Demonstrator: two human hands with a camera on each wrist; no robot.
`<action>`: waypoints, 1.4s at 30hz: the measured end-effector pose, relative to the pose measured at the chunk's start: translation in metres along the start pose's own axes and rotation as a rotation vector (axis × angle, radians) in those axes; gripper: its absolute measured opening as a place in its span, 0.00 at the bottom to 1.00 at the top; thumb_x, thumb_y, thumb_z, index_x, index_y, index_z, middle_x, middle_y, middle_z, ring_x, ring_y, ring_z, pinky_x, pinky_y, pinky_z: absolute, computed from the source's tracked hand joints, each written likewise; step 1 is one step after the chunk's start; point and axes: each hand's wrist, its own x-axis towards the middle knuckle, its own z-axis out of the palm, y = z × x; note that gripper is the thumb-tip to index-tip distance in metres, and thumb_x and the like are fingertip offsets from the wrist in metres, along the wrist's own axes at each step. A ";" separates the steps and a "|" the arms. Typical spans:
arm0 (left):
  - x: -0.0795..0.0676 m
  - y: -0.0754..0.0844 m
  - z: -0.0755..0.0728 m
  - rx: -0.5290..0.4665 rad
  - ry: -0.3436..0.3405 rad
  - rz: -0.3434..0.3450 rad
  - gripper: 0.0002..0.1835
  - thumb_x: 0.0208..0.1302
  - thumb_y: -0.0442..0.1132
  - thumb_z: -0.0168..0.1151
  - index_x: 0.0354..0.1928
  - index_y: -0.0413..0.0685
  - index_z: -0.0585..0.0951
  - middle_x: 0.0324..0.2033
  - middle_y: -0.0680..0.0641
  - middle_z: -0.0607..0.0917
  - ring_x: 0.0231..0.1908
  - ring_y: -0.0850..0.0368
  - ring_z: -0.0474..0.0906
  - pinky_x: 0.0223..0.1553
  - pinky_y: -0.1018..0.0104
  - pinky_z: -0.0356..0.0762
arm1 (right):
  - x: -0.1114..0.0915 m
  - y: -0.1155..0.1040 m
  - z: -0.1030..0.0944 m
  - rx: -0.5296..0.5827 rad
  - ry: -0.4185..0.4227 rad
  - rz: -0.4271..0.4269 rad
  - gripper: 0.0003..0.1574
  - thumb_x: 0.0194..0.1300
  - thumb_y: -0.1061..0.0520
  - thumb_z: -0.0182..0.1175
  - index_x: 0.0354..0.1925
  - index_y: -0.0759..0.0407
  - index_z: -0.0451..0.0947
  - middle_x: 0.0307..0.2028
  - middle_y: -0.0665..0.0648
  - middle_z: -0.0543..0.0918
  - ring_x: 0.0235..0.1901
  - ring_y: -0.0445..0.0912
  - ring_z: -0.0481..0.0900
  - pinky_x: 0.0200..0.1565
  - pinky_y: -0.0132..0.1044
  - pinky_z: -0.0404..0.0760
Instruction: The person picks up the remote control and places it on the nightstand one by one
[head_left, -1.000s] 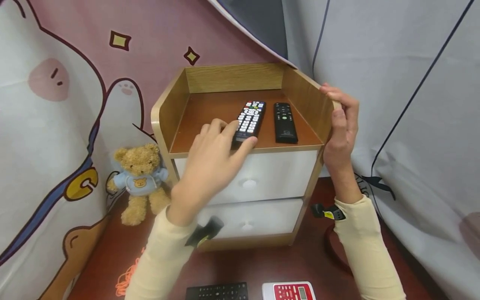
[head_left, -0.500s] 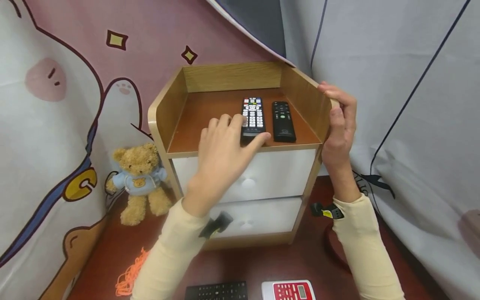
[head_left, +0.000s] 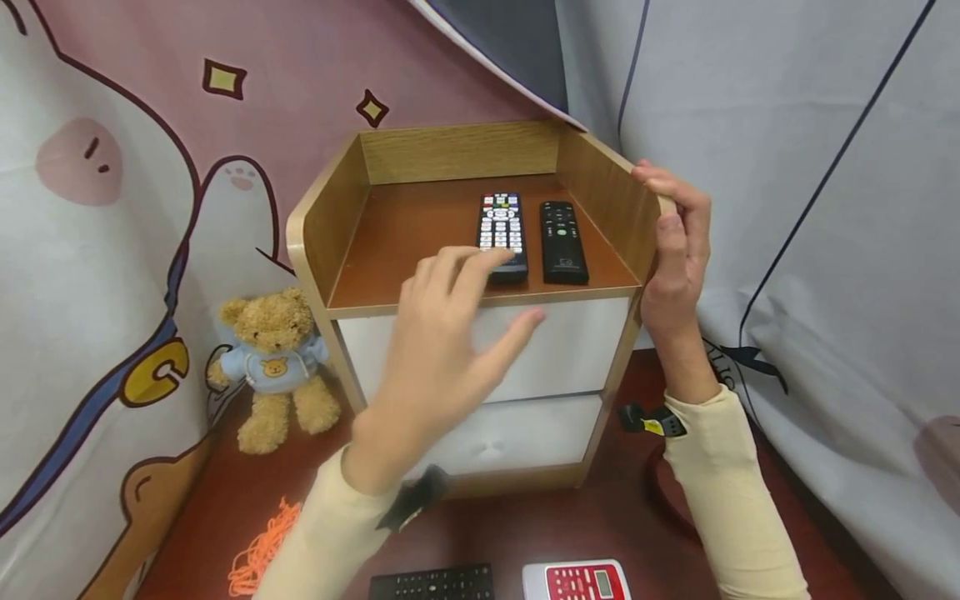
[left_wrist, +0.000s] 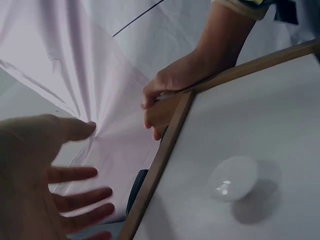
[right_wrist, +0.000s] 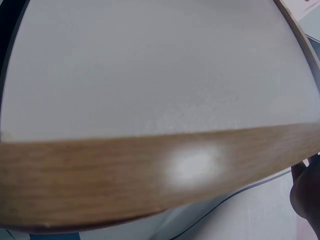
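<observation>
A small wooden drawer cabinet point(head_left: 480, 297) with white drawers stands on the table. On its brown top lie a remote control with white buttons point(head_left: 500, 223) and, to its right, a black remote control point(head_left: 564, 242). My left hand point(head_left: 438, 350) hovers before the upper drawer, its fingertips overlapping the near end of the white-buttoned remote in the head view; contact there is unclear. In the left wrist view that hand point(left_wrist: 30, 175) has its fingers spread with nothing between them. My right hand point(head_left: 678, 258) grips the front edge of the cabinet's right side panel point(head_left: 611, 196).
A teddy bear point(head_left: 276, 367) in a blue top sits left of the cabinet. Orange string point(head_left: 262, 550) lies at front left. A black keypad-like device point(head_left: 431, 583) and a red-and-white calculator point(head_left: 577, 581) lie at the front edge of view. Printed curtains hang behind.
The white-buttoned remote has turned from slanted to nearly parallel with the black one. My left hand has since drawn back off it toward me. My right hand keeps its grip on the panel.
</observation>
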 end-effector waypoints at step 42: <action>-0.258 -0.035 0.166 -0.387 -0.994 -0.241 0.33 0.55 0.67 0.68 0.61 0.64 0.77 0.51 0.62 0.79 0.49 0.70 0.76 0.48 0.68 0.79 | 0.000 -0.003 0.000 -0.002 -0.010 0.005 0.21 0.67 0.59 0.38 0.52 0.62 0.71 0.56 0.49 0.78 0.65 0.52 0.66 0.70 0.43 0.58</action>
